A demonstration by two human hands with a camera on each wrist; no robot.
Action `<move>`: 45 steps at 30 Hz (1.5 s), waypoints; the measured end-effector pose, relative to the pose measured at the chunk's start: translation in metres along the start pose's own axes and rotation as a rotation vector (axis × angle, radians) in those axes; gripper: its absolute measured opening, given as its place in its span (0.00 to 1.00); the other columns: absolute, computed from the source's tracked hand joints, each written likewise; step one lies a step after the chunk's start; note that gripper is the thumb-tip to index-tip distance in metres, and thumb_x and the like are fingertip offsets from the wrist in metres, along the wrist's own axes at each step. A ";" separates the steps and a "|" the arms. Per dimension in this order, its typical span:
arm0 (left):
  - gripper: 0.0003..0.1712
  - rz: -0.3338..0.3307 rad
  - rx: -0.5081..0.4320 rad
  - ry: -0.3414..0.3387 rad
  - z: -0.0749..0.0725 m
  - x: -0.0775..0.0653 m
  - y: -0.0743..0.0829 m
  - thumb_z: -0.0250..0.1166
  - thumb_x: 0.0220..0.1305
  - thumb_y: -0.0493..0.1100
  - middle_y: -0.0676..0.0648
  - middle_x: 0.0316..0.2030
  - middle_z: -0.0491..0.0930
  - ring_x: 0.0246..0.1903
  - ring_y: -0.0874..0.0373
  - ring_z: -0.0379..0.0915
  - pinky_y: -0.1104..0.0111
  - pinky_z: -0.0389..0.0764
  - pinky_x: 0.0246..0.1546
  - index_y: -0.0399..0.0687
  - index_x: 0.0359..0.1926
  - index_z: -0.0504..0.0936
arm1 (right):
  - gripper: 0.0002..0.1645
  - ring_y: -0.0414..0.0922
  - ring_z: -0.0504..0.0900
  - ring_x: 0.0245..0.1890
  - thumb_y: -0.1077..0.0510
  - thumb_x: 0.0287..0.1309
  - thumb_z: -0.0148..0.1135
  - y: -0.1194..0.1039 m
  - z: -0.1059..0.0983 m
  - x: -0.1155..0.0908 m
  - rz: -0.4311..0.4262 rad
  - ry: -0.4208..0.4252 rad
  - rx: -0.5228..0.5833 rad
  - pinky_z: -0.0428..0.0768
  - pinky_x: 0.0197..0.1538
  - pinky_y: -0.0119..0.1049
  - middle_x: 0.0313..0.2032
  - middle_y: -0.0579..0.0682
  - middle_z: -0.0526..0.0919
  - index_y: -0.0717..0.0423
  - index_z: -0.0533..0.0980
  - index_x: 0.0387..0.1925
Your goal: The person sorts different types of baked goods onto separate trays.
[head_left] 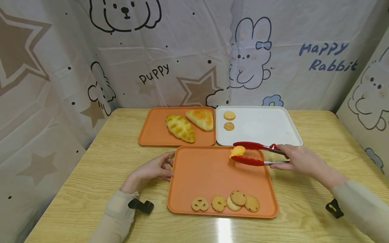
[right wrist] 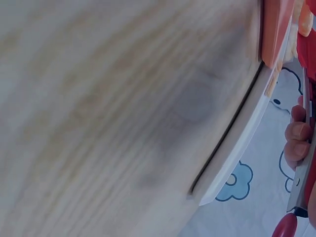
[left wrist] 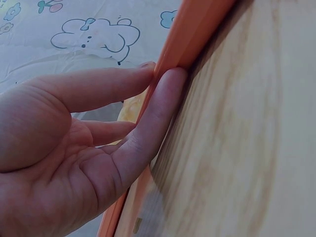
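In the head view my right hand (head_left: 299, 162) grips a pair of red-tipped tongs (head_left: 253, 146) over the near orange tray (head_left: 209, 172). Between the tong tips sits a small yellow-orange piece (head_left: 239, 150), perhaps a biscuit, near that tray's far edge. In the right wrist view only some fingers (right wrist: 297, 143) round the metal tongs show. My left hand (head_left: 157, 166) is at the near tray's left side. The left wrist view shows its fingertips (left wrist: 170, 84) pinching the tray's orange rim (left wrist: 190, 37). Along the near side of this tray lie a pretzel-shaped cookie (head_left: 200, 204), a flower-shaped cookie (head_left: 218, 203) and overlapping round cookies (head_left: 238, 198).
Behind on the left, another orange tray (head_left: 153, 126) bears a braided bread (head_left: 180, 128) and a triangular bread (head_left: 200, 118). Beside it a white tray (head_left: 264, 123) carries a round biscuit (head_left: 229, 115) and a swirled cookie (head_left: 229, 126). A printed cloth (head_left: 188, 40) hangs behind the wooden table (head_left: 115, 148).
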State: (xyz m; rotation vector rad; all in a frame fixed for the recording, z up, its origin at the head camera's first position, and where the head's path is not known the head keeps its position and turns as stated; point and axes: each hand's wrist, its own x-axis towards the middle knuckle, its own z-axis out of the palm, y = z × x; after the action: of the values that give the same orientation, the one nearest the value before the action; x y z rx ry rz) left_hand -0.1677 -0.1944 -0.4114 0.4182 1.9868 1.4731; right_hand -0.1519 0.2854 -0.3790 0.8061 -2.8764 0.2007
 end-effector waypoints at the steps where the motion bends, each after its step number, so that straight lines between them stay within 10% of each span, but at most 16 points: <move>1: 0.47 0.000 0.001 0.000 0.000 0.000 0.000 0.60 0.57 0.30 0.40 0.44 0.61 0.32 0.58 0.74 0.61 0.82 0.36 0.40 0.70 0.41 | 0.35 0.39 0.71 0.22 0.36 0.41 0.67 0.001 0.000 0.002 0.015 -0.003 -0.005 0.75 0.24 0.35 0.28 0.49 0.78 0.59 0.74 0.42; 45: 0.47 0.003 0.002 0.002 -0.001 0.001 -0.002 0.61 0.57 0.30 0.40 0.44 0.61 0.33 0.56 0.75 0.60 0.81 0.36 0.42 0.70 0.43 | 0.55 0.52 0.72 0.22 0.23 0.49 0.46 0.057 0.024 0.079 0.432 -0.096 -0.008 0.75 0.28 0.46 0.29 0.63 0.76 0.73 0.66 0.49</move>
State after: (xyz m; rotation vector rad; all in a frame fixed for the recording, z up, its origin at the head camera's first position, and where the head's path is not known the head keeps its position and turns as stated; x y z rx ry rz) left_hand -0.1690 -0.1955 -0.4137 0.4208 1.9903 1.4746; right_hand -0.2506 0.2898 -0.3932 0.1853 -3.1032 0.2014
